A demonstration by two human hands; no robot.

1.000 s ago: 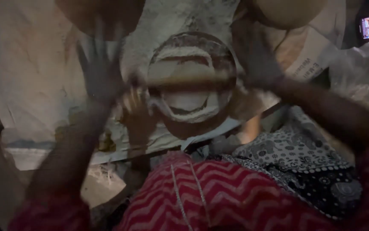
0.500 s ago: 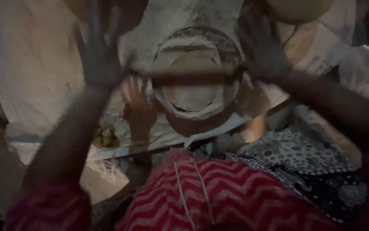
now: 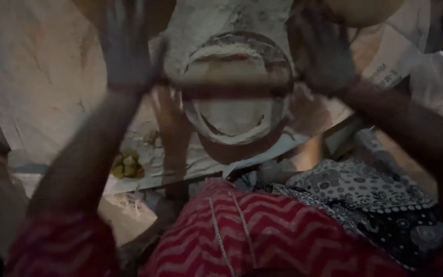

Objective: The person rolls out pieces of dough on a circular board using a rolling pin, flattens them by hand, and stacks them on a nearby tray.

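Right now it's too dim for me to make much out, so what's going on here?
A person in red zigzag clothing presses both open palms, left hand and right hand, on the ends of a rolling pin. The pin lies across a pale flat round of dough on a round floured board. The picture is motion-blurred.

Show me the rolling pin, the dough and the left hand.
rolling pin (image 3: pixel 231 88), head view, middle of its shaft
dough (image 3: pixel 234 115), head view, centre below the pin
left hand (image 3: pixel 126 48), head view, back of the hand
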